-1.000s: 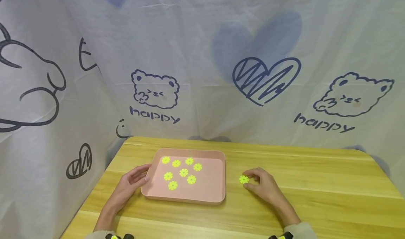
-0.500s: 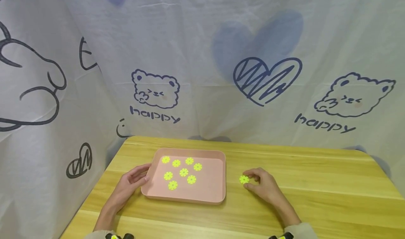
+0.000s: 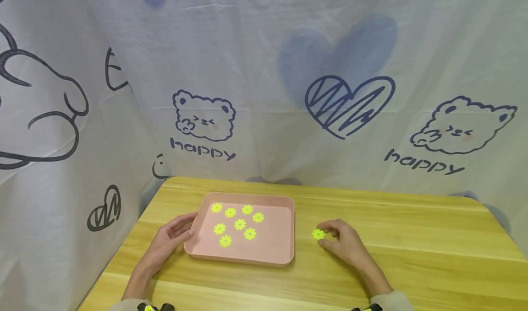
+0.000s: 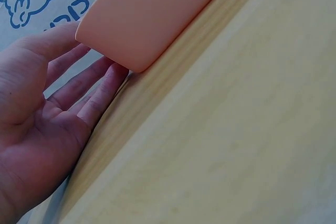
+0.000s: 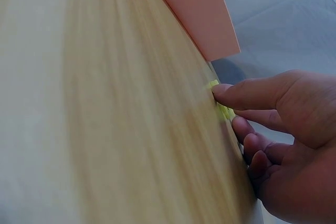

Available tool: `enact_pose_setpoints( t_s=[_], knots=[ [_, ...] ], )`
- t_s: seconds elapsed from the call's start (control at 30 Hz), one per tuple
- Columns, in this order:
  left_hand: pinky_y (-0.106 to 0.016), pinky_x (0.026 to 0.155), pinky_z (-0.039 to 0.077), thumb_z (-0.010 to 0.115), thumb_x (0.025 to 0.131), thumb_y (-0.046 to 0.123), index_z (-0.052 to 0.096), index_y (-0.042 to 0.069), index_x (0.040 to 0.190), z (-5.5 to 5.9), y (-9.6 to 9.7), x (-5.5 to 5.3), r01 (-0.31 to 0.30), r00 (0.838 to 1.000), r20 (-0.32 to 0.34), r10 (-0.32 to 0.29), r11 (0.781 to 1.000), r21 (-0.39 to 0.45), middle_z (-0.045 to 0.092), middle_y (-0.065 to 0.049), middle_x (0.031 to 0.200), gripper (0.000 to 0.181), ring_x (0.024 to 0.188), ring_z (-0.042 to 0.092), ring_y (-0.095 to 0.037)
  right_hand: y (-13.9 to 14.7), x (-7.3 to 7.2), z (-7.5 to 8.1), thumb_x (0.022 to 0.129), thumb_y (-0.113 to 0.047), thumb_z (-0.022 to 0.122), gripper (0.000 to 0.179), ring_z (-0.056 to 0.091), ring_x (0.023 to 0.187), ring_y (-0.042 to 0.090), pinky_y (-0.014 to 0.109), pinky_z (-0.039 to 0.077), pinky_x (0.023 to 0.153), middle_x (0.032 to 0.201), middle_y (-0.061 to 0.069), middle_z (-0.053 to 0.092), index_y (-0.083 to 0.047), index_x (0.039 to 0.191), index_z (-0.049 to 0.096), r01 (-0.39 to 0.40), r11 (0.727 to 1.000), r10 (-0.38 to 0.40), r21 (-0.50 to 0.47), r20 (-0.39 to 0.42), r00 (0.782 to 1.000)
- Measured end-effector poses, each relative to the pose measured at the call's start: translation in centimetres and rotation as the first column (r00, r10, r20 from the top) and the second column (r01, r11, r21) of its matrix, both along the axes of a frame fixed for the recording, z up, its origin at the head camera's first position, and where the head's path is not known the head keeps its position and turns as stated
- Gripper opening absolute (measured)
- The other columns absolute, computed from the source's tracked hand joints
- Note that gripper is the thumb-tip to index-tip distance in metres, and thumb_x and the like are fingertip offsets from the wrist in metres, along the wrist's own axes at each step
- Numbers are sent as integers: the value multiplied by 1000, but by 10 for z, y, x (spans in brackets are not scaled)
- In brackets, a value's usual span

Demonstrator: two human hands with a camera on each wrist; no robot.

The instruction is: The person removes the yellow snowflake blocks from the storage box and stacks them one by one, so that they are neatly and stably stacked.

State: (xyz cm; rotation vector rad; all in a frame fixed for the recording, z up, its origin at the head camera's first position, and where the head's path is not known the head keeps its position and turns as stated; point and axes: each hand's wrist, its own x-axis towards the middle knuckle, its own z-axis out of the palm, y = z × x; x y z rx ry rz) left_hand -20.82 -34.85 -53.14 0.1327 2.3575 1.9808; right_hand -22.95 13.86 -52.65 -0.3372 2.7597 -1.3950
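A pink rectangular tray (image 3: 270,242) lies on the table, with several yellow notched plastic discs (image 3: 239,224) spread over its left and middle floor. At the tray's left end is my left hand (image 3: 167,240), thumb at the rim and fingers against the outer wall. The left wrist view shows those fingertips (image 4: 119,71) touching the wall's lower edge. To the right of the tray, my right hand (image 3: 342,242) pinches one more yellow notched disc (image 3: 318,234) between thumb and index finger, down at the tabletop. In the right wrist view, fingers partly hide this disc (image 5: 226,111).
The wooden table (image 3: 412,247) reaches out to the right and in front of both hands. Behind it and along the left hangs a pale cloth (image 3: 264,141) printed with bears and hearts.
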Motion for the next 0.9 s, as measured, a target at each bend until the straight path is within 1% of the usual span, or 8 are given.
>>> enact_pose_setpoints(
  t_s=[0.5,0.6,0.73,0.83,0.9],
  knots=[
    [-22,101,51,67,101,15,48,0,149,-3,-2,-1,5,1000,-13,-5,1000,3,47,-22,153,54,123,59,-6,0,1,-1,86,-8,83,33,57,102,23,42,51,91,111,5,66,-7,118,74,0,1000,0,-17,-1,1000],
    [-23,101,51,67,102,16,48,0,149,-3,-3,-1,4,1000,-10,-4,1000,-2,47,-22,154,54,123,59,-4,2,1,-1,86,-11,83,34,58,103,24,40,51,91,113,6,67,-6,119,73,-1,998,1,-56,4,1000],
    [-23,101,51,67,102,16,47,0,150,-4,-3,-1,4,1000,-11,-4,1000,-4,47,-21,154,54,123,59,-4,5,2,3,90,-12,80,33,58,101,23,34,52,87,112,8,69,-4,121,72,21,991,-20,-130,11,1000],
    [-23,101,51,68,101,17,48,0,149,-3,-3,-2,2,1000,-9,-2,1000,-6,47,-21,153,55,123,59,-5,2,4,10,92,-11,77,31,61,100,22,28,54,84,110,10,69,-3,121,71,35,985,-38,-172,-12,999],
    [-22,101,51,68,101,17,48,0,149,-3,-2,-2,0,1000,-6,0,1000,-6,47,-21,153,55,123,59,-5,-4,6,17,93,-8,75,29,63,99,21,26,56,83,109,14,70,-2,122,71,21,979,-32,-201,-50,998]
  ],
)
